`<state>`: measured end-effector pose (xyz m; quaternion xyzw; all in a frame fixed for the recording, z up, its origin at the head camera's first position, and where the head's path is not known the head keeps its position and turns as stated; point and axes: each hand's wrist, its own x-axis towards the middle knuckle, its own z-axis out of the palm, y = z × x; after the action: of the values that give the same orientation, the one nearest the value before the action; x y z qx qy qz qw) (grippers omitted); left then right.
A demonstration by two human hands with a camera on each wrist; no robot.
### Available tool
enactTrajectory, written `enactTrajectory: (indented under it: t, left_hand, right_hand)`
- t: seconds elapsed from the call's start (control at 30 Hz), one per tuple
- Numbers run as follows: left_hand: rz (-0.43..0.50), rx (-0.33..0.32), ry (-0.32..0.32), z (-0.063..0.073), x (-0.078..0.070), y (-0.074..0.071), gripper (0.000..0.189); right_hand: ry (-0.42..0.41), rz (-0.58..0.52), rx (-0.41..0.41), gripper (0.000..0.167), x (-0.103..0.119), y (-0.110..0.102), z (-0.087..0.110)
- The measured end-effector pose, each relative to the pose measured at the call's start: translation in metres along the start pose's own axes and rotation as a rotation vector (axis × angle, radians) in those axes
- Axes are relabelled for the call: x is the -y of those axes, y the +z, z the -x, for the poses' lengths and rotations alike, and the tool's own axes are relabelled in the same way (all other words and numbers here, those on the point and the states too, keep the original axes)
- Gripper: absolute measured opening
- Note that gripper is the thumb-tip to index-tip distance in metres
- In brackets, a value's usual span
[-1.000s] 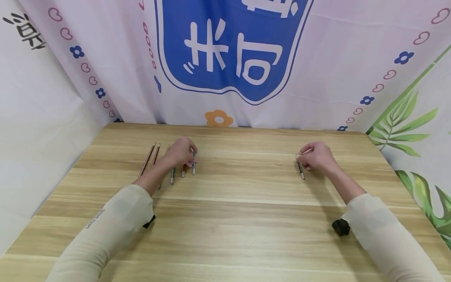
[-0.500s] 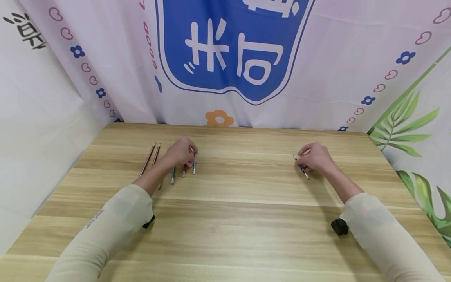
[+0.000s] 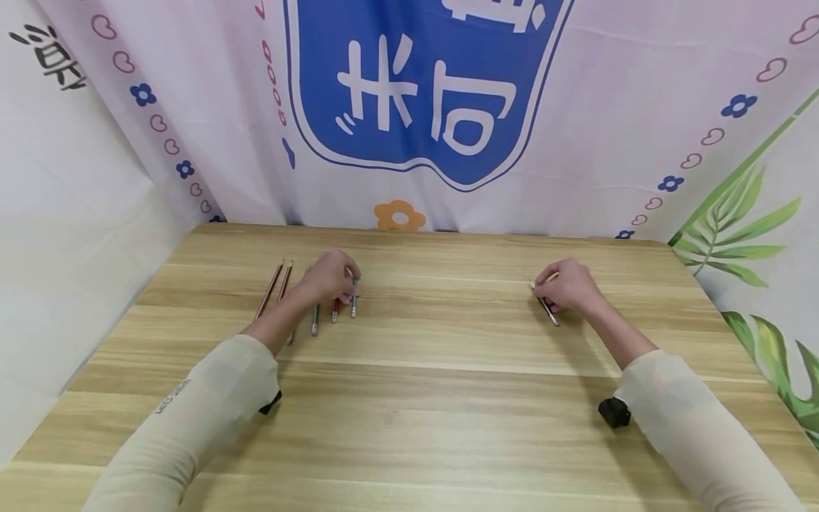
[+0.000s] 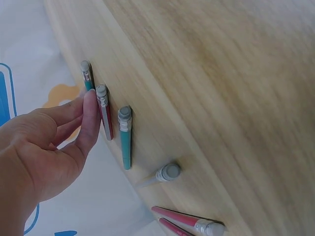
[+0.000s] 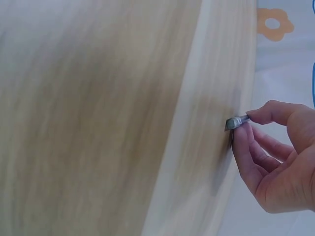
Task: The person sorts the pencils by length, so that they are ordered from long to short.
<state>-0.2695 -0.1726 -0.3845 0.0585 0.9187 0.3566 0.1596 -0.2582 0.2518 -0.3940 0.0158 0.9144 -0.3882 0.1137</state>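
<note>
My left hand [image 3: 328, 276] pinches a teal pencil [image 3: 354, 306] between thumb and fingers; its eraser end points toward me. To the left of it lie a red pencil [image 4: 105, 110], a green pencil [image 4: 125, 140] and a grey-looking pencil [image 4: 168, 172], roughly side by side. Two reddish-brown pencils [image 3: 269, 290] lie farther left, partly behind my forearm. Over on the right, my right hand [image 3: 566, 284] pinches a dark pencil [image 3: 548, 311], slanted, with its eraser end toward me. In the right wrist view, mostly the eraser end [image 5: 233, 123] of that pencil shows between thumb and fingers.
The wooden table [image 3: 409, 398] ends at a printed curtain [image 3: 614, 142] along its back edge. White cloth [image 3: 70, 213] hangs on the left, and leaf-patterned cloth [image 3: 736, 220] on the right. Black devices [image 3: 616, 412] sit under both wrists.
The right hand has shifted slightly left with the dark pencil, which has turned to a more slanted angle. My left hand and the row of pencils have stayed in place.
</note>
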Motion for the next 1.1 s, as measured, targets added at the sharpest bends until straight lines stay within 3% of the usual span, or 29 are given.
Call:
enactTrajectory:
  t: [0.4, 1.1]
  left_hand:
    - [0.014, 0.011, -0.01, 0.001, 0.0, 0.0, 0.033]
    - [0.027, 0.025, -0.004, -0.003, 0.003, -0.001, 0.033]
  right_hand:
    - [-0.045, -0.007, -0.001, 0.02, 0.011, 0.011, -0.004]
    - [-0.011, -0.183, 0.091, 0.023, 0.027, 0.026, -0.007]
